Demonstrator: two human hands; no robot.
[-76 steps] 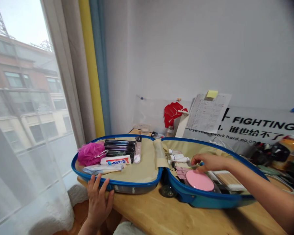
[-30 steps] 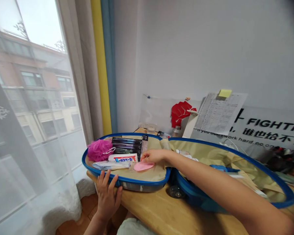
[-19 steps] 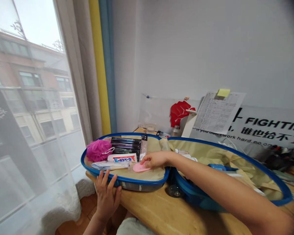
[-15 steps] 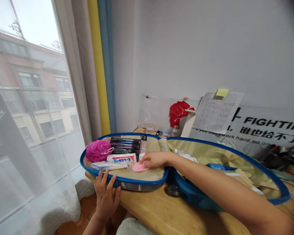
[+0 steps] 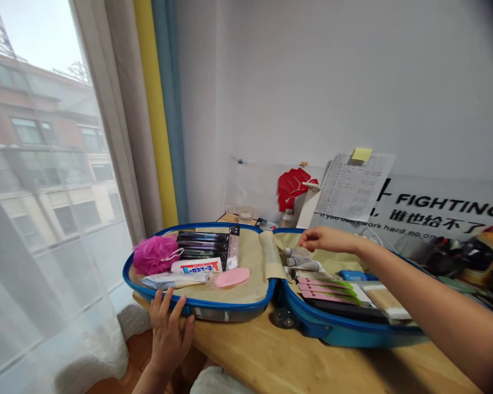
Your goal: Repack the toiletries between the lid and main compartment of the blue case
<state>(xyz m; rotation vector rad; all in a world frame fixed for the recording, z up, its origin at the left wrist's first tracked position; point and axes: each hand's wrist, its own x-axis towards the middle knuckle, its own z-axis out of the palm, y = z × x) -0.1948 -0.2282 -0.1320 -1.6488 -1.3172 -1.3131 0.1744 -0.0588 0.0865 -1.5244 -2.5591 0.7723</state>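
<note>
We record the left hand (image 5: 168,334), grip spread flat on the front rim of the blue case (image 5: 238,302), and the right hand (image 5: 326,239), grip loosely curled and seemingly empty, above the white tubes (image 5: 306,266) in the case's right half; in our judgement, bracing the case firmly favours a clean pick.

Rests left hand (image 5: 168,335) against the near rim of the blue case (image 5: 230,302), fingers spread and pointing up, wrist below. Stretches bare right arm (image 5: 414,295) in from the case's right end, right hand (image 5: 326,239) hovering palm-down above its far side, fingers loosely curled.
</note>
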